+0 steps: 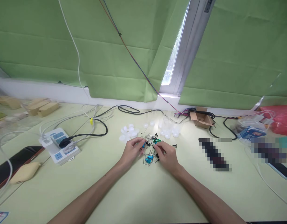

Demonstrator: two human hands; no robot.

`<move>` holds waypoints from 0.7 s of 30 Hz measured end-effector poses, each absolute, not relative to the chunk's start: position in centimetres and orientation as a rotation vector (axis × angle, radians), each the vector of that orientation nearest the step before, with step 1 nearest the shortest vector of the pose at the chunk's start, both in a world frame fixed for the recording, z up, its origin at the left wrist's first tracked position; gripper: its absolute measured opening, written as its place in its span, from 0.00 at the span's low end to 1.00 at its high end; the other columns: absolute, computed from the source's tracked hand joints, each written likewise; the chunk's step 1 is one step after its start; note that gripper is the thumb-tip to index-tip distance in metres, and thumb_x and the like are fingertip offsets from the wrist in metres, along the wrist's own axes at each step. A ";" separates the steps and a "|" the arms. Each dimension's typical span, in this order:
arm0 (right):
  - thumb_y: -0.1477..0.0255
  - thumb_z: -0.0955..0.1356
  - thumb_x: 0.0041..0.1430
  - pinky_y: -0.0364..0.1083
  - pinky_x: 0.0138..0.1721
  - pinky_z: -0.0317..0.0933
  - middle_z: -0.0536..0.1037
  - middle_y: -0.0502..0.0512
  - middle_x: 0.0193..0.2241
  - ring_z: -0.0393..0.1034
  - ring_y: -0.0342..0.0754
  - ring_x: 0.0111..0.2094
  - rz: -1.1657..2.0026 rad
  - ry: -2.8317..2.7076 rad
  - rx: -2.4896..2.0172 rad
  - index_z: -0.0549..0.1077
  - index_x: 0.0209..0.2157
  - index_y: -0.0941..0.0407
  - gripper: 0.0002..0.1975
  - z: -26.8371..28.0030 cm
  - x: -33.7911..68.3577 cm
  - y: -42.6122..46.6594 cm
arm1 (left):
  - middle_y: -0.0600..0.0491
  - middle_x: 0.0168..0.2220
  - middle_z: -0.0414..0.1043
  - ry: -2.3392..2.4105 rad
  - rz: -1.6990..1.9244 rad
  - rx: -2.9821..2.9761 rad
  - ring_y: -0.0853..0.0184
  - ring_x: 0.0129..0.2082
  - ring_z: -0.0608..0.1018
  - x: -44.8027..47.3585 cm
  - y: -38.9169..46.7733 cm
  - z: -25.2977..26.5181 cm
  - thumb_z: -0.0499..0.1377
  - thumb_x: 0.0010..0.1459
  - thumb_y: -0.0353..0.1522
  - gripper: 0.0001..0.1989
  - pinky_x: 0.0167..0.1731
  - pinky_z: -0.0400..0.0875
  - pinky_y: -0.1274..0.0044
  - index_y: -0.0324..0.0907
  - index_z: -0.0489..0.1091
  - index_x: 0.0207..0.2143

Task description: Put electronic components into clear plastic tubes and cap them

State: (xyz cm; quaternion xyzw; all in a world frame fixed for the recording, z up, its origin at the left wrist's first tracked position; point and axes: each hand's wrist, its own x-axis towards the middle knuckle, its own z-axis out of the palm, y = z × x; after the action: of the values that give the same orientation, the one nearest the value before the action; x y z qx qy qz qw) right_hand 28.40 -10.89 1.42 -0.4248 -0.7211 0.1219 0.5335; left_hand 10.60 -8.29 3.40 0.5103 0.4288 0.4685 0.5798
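Observation:
Both hands are at a small heap of parts in the middle of the table. My left hand [133, 148] pinches a small shiny blue piece [143, 145] between thumb and fingertips. Across from it, my right hand [167, 153] has its thumb and forefinger closed at the heap's right side; what they hold, if anything, is too small to tell. Blue metallic cylinders [149, 159] with thin bent metal rods lie between the hands. Green metallic pieces [157, 141] and small black parts sit at the far side. A black T-shaped piece [175, 145] lies apart on the right.
Behind the heap are round white caps [128, 133] and clear plastic cups [168, 126]. A power strip [61, 147] with plugs stands left, its cables running along the back. An opened cardboard box [201, 119] is at the back right. A beige rounded object [25, 172] lies far left.

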 end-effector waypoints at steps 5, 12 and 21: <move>0.72 0.64 0.65 0.43 0.27 0.59 0.74 0.52 0.25 0.65 0.44 0.24 0.341 -1.842 -1.039 0.73 0.32 0.56 0.08 0.7 28.5 -10.6 | 0.58 0.17 0.65 1.022 1.119 1.179 0.72 0.17 0.64 10.5 -8.3 3.6 0.65 0.52 0.45 0.17 0.20 0.57 0.78 0.40 0.75 0.35; 0.72 0.64 0.65 0.43 0.27 0.59 0.75 0.51 0.24 0.66 0.44 0.23 0.316 -1.914 -1.067 0.73 0.31 0.56 0.08 0.8 28.4 -10.7 | 0.57 0.18 0.65 1.022 1.107 1.242 0.73 0.17 0.64 10.5 -8.3 3.5 0.65 0.52 0.45 0.17 0.19 0.57 0.79 0.39 0.74 0.30; 0.74 0.64 0.64 0.42 0.28 0.58 0.75 0.50 0.23 0.66 0.44 0.24 0.295 -2.009 -1.130 0.72 0.30 0.55 0.08 0.7 28.4 -10.6 | 0.55 0.24 0.69 1.107 1.141 1.386 0.73 0.16 0.65 9.9 -7.9 3.3 0.63 0.54 0.47 0.17 0.17 0.57 0.79 0.41 0.71 0.28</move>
State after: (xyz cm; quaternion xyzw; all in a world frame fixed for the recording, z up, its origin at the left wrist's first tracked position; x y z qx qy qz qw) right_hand 28.45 -10.62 0.69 -0.4462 -0.7932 0.1164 0.3977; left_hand 9.87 -7.87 3.32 0.5714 0.4566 0.4704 0.4938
